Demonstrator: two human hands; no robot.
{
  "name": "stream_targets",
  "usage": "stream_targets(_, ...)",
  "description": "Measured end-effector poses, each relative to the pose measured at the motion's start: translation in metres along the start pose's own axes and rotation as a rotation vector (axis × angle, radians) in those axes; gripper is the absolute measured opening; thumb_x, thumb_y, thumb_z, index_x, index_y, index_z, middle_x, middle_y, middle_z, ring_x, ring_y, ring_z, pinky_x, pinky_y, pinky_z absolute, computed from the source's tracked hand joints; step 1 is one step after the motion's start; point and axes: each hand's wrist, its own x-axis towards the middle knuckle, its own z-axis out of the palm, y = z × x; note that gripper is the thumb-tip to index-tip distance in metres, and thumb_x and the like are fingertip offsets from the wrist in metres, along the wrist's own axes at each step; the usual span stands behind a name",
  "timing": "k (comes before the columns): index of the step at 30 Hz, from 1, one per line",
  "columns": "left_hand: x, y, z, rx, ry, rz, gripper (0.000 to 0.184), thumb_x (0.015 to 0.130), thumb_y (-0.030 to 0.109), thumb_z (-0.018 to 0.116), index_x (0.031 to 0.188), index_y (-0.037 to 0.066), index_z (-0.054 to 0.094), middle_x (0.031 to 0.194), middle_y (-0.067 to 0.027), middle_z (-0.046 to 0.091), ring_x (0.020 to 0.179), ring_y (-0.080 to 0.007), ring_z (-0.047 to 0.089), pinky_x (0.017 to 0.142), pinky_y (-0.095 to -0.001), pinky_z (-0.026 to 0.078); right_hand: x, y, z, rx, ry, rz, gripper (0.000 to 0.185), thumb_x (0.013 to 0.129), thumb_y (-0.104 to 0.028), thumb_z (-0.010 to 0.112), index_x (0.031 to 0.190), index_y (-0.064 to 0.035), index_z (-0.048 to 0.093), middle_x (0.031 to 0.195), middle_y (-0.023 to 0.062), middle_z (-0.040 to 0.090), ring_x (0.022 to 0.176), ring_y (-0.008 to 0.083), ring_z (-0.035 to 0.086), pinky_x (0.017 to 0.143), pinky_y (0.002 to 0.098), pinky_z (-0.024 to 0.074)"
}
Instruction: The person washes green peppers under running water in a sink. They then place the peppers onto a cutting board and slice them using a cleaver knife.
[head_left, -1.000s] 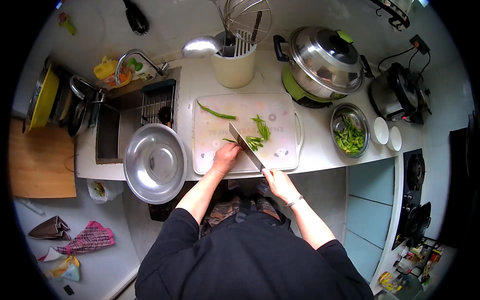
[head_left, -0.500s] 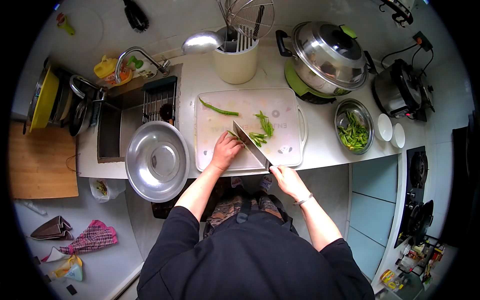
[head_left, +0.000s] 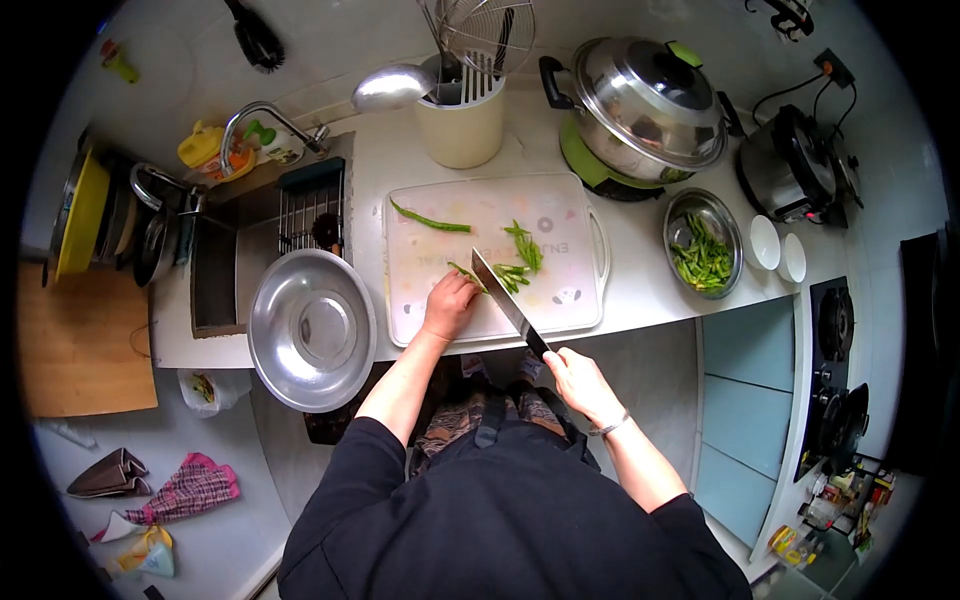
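Note:
My right hand (head_left: 582, 384) is wrapped round the handle of a knife (head_left: 506, 301), whose blade slants up and left over the white cutting board (head_left: 420, 275). Near the board's front edge, my left hand (head_left: 452, 304) presses on a green bean (head_left: 465, 273), its tip showing past the fingers on the left of the blade. Cut green pieces (head_left: 512, 276) lie just right of the blade, with more pieces (head_left: 524, 246) behind them. One whole green bean (head_left: 430, 217) rests at the board's back left. A steel bowl (head_left: 703, 243) on the right holds many cut pieces.
A large metal basin (head_left: 312, 330) overlaps the counter's front edge beside the sink (head_left: 215, 275). Behind the board stand a utensil holder (head_left: 462, 130) and a lidded steamer pot (head_left: 650, 115). Two white bowls (head_left: 762, 243) and a cooker (head_left: 790, 170) are at the right.
The knife has shifted slightly right, and its blade stands a little farther from my left hand. My right hand has moved right and down. The left hand stays on the bean.

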Motion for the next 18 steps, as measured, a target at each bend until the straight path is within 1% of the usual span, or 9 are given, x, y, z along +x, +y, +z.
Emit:
stream_targets(2,0.000,0.001,-0.001,-0.008,0.000,-0.015,0.012,0.066,0.006,0.067,0.075,0.008,0.060,0.080,-0.0079,0.061,0.082,-0.0280,0.059,0.082,-0.0392,0.050,0.002,0.003,0.004,0.017,0.002,0.000,0.046,0.093,-0.040,0.047,0.077,0.0030,0.053,0.071,0.0243,0.057,0.072,0.0411,0.057,0.064,0.0439,0.0440)
stream_targets(4,0.001,0.001,-0.001,-0.025,-0.017,-0.036,0.013,0.065,0.006,0.068,0.074,0.007,0.059,0.080,-0.0079,0.061,0.083,-0.0294,0.059,0.077,-0.0379,0.051,0.003,0.003,0.005,0.016,-0.014,0.007,0.047,0.093,-0.040,0.047,0.077,0.0032,0.053,0.071,0.0246,0.057,0.072,0.0415,0.057,0.065,0.0439,0.0440)
stream_targets(7,0.002,0.002,-0.004,-0.023,-0.014,-0.020,0.012,0.066,0.005,0.068,0.074,0.007,0.058,0.080,-0.0081,0.060,0.084,-0.0299,0.059,0.074,-0.0377,0.051,0.005,0.002,0.006,-0.005,-0.011,-0.002,0.048,0.094,-0.041,0.046,0.077,0.0035,0.052,0.072,0.0249,0.057,0.072,0.0419,0.057,0.065,0.0441,0.0439)
stream_targets(11,0.001,0.000,-0.002,-0.009,0.005,-0.001,0.012,0.067,0.005,0.068,0.074,0.006,0.058,0.081,-0.0085,0.061,0.083,-0.0304,0.059,0.072,-0.0383,0.051,0.007,-0.004,0.006,-0.023,-0.025,0.020,0.049,0.094,-0.042,0.045,0.077,0.0036,0.053,0.073,0.0255,0.057,0.074,0.0421,0.057,0.067,0.0446,0.0437)
stream_targets(14,-0.002,-0.001,0.000,-0.020,-0.022,-0.034,0.012,0.068,0.005,0.068,0.075,0.006,0.059,0.081,-0.0088,0.061,0.083,-0.0307,0.059,0.074,-0.0391,0.051,0.009,-0.005,0.007,-0.042,-0.048,0.019,0.051,0.094,-0.044,0.044,0.079,0.0034,0.054,0.074,0.0257,0.058,0.076,0.0418,0.058,0.068,0.0448,0.0440)
stream_targets(18,0.007,-0.004,-0.014,-0.003,0.008,0.005,0.011,0.067,0.008,0.067,0.076,0.007,0.060,0.082,-0.0069,0.061,0.081,-0.0283,0.059,0.072,-0.0382,0.049,0.010,-0.010,0.008,-0.109,-0.044,0.027,0.051,0.094,-0.044,0.043,0.082,0.0033,0.056,0.078,0.0259,0.059,0.079,0.0412,0.059,0.070,0.0443,0.0451)
